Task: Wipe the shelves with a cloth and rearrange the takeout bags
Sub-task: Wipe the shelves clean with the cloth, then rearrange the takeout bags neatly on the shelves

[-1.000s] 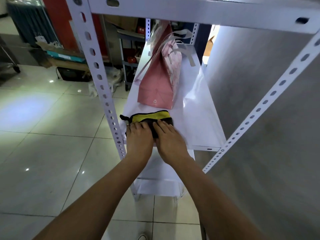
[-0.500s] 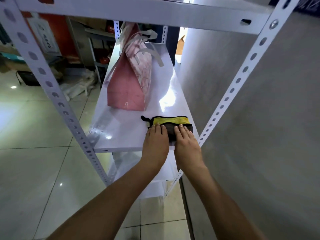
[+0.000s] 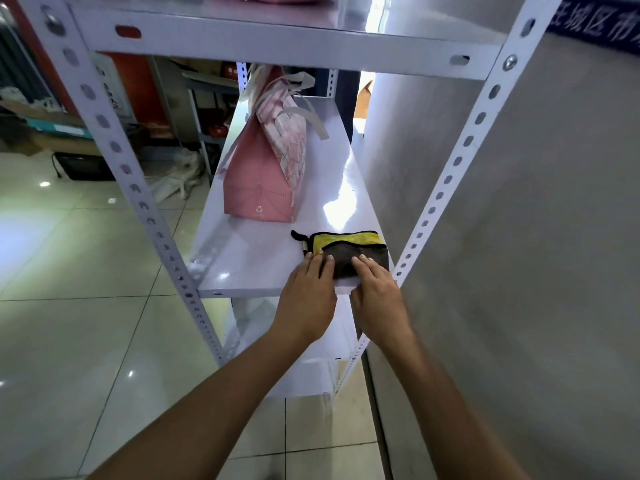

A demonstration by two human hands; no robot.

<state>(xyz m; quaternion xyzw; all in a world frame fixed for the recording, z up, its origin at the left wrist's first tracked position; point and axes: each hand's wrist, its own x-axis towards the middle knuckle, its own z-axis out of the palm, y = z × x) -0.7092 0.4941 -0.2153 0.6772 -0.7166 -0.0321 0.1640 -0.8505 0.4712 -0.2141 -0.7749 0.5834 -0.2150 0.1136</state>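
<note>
Both hands are pressing the folded yellow-and-dark cloth [image 3: 348,249] flat on the middle shelf [image 3: 249,268], at its front right corner near the wall; best w/ even downward pressure and overlapping passes, steering clear of the pink takeout bag [image 3: 266,168] lying further back. Left hand [image 3: 306,299] and right hand [image 3: 379,294] are reaching forward side by side, palms down, fingers straight and close together on the cloth, not curling round it.

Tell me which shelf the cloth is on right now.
The middle shelf, the one holding the pink bag; both hands press the cloth at its front right corner.
</note>
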